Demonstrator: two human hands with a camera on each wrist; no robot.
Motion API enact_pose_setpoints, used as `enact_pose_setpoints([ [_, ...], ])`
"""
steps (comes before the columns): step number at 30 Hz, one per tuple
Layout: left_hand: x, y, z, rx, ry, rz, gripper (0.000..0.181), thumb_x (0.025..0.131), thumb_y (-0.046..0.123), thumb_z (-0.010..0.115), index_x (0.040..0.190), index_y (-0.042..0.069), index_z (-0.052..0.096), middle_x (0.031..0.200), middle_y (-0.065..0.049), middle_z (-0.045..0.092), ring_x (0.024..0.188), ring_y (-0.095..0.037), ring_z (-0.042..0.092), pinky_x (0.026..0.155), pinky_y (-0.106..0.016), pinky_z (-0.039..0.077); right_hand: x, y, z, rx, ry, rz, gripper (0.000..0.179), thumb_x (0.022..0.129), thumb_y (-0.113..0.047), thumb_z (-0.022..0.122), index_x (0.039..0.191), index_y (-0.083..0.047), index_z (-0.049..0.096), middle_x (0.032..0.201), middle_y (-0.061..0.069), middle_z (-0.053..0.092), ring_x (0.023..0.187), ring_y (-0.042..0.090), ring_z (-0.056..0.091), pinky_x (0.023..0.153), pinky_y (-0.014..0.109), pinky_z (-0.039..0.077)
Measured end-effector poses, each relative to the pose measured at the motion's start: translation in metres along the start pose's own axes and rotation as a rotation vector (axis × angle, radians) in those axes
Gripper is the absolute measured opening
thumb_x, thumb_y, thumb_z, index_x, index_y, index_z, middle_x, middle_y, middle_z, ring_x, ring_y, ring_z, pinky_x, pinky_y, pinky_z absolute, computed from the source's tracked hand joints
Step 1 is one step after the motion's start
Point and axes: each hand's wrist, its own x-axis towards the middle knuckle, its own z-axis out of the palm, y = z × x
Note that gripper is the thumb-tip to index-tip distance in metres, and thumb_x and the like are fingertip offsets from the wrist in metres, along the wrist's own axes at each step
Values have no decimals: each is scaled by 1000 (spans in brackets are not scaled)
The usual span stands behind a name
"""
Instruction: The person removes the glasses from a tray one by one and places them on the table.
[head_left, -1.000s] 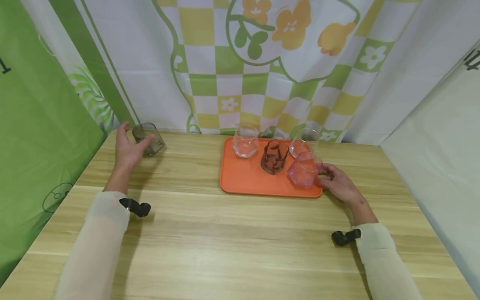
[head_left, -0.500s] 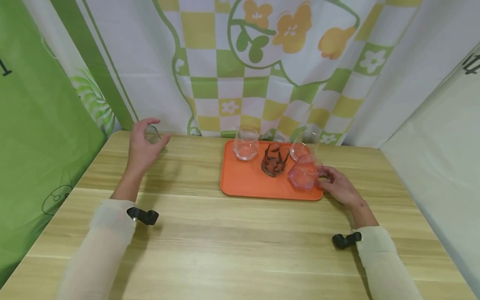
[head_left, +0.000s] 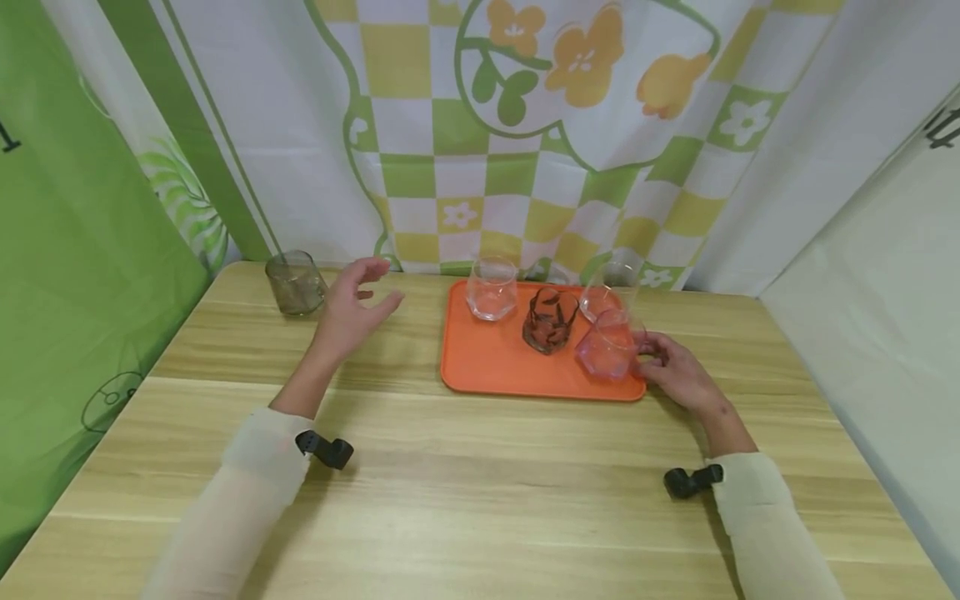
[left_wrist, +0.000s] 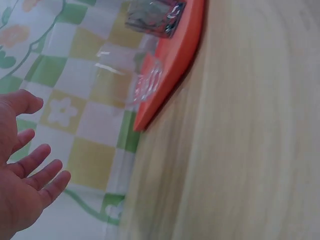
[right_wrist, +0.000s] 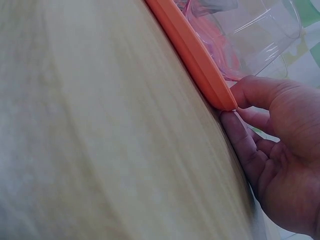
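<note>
My left hand [head_left: 348, 308] hangs over the table between the grey glass [head_left: 296, 285] and the tray, holding nothing, its fingers and thumb spread. In the left wrist view, my left hand [left_wrist: 25, 170] has loosely bent fingers. My right hand [head_left: 675, 367] is at the right edge of the orange tray [head_left: 487, 362]; the right wrist view has its thumb and fingers [right_wrist: 242, 140] pinching the tray's corner. On the tray stand a clear glass [head_left: 491, 290], a dark brown glass [head_left: 550, 321], a pink-based glass [head_left: 609, 350] and another clear glass [head_left: 617, 287] behind it.
The wooden table [head_left: 465, 483] ends at the back against a checked, flowered curtain [head_left: 510, 183]. A green cloth [head_left: 82, 250] hangs along the left side, and a white one [head_left: 885, 275] along the right. Black wrist cameras sit on both sleeves.
My left hand has come off the grey glass and moved right towards the tray. The glass stays at the back left. My right hand stays at the tray edge.
</note>
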Motion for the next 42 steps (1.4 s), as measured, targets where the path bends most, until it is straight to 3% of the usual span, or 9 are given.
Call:
enact_pose_setpoints([
  [10, -9, 0, 55, -38, -173, -33, 50, 93, 11, 77, 136, -2, 56, 135, -19, 57, 127, -39, 51, 100, -53, 48, -1, -2, 0, 2, 4, 1, 62, 99, -10, 65, 153, 4, 38, 139, 26, 51, 100, 17, 61, 81, 20, 51],
  [18, -14, 9, 94, -45, -268, 15, 53, 92, 13, 77, 139, 0, 55, 132, -22, 58, 123, -42, 54, 96, -55, 49, 0, -2, 0, 7, 3, 9, 62, 100, -11, 64, 153, 4, 37, 140, 25, 50, 100, 16, 60, 81, 20, 51],
  [22, -19, 13, 113, -57, -312, 28, 53, 93, 17, 77, 140, 7, 56, 133, -16, 58, 123, -40, 53, 95, -53, 50, 0, -2, 0, 8, 3, 8, 62, 100, -11, 65, 153, 4, 38, 139, 25, 51, 100, 16, 60, 81, 20, 51],
  [29, -22, 23, 142, -67, -330, 47, 64, 91, 16, 80, 147, 8, 49, 140, -11, 54, 128, -38, 51, 97, -50, 49, -1, -3, -2, 9, 0, -18, 61, 100, -12, 66, 152, 4, 39, 137, 25, 52, 99, 14, 61, 81, 19, 51],
  [37, -14, 30, 167, -20, -337, -29, 79, 93, 31, 79, 155, 6, 38, 153, -17, 43, 139, -35, 43, 108, -49, 43, -1, -3, -1, 13, -3, -8, 61, 100, -11, 66, 153, 4, 39, 138, 25, 50, 99, 14, 60, 81, 20, 51],
  [42, -9, 29, 184, -40, -319, -56, 81, 92, 25, 80, 157, 7, 35, 153, -14, 42, 139, -32, 43, 108, -50, 42, 2, 2, -2, 7, -4, 4, 63, 100, -11, 65, 154, 4, 37, 141, 26, 49, 100, 15, 60, 81, 19, 51],
])
